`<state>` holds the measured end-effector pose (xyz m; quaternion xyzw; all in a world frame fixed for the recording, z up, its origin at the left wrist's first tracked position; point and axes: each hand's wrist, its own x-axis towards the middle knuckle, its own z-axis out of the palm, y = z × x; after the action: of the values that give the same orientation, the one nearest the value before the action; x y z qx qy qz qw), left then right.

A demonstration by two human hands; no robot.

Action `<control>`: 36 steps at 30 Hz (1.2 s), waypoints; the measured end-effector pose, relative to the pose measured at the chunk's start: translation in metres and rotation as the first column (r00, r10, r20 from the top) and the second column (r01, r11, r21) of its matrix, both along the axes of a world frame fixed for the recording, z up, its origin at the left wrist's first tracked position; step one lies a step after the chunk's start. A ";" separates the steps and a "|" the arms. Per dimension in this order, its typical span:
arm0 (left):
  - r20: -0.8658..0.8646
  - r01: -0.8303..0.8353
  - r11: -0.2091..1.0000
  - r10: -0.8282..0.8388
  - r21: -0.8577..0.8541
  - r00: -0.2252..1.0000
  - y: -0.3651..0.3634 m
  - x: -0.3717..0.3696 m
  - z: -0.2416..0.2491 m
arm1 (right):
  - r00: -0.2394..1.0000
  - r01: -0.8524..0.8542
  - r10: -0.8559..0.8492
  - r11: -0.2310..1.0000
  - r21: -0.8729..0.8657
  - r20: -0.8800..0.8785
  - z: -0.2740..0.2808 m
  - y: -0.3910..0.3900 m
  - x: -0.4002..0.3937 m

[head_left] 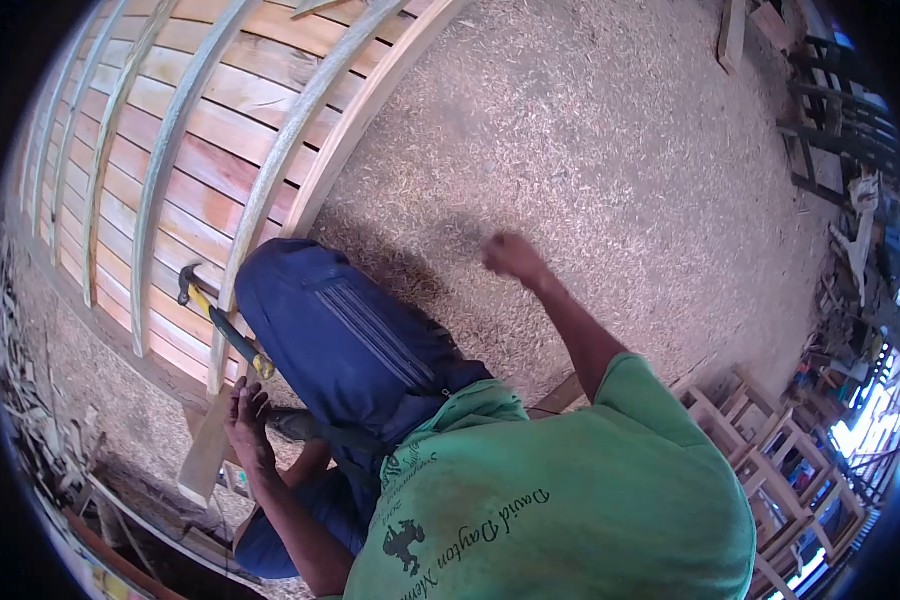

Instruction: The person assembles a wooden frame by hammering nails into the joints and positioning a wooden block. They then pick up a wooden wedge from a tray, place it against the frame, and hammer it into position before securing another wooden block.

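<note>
A hammer with a yellow and dark handle lies across a slat of a large wooden frame, head at the upper left. My left hand hovers just below the end of its handle, fingers apart, over the end of a loose board. Off to the right my right hand is lifted above the sawdust floor, blurred and curled into a fist with nothing visible in it. My bent knee in blue trousers lies between the two hands.
The slatted wooden frame fills the upper left, lying on the sawdust. Scrap wood and offcuts pile up along the left edge. Several wooden chair frames stand at the lower right, with dark metal racks and clutter at the far right.
</note>
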<state>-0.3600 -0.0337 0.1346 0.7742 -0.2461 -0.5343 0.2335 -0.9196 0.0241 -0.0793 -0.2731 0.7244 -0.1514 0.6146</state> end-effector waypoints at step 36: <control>0.139 -0.345 0.926 0.367 -0.155 0.920 0.279 0.248 -0.034 | 0.337 -0.919 0.544 0.368 -0.143 -0.768 0.110 -0.147 0.527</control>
<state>-0.1122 0.2449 0.1005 0.8312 -0.1531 -0.4000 0.3545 -0.3931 -0.1226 0.0309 -0.7845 0.5733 0.0532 0.2303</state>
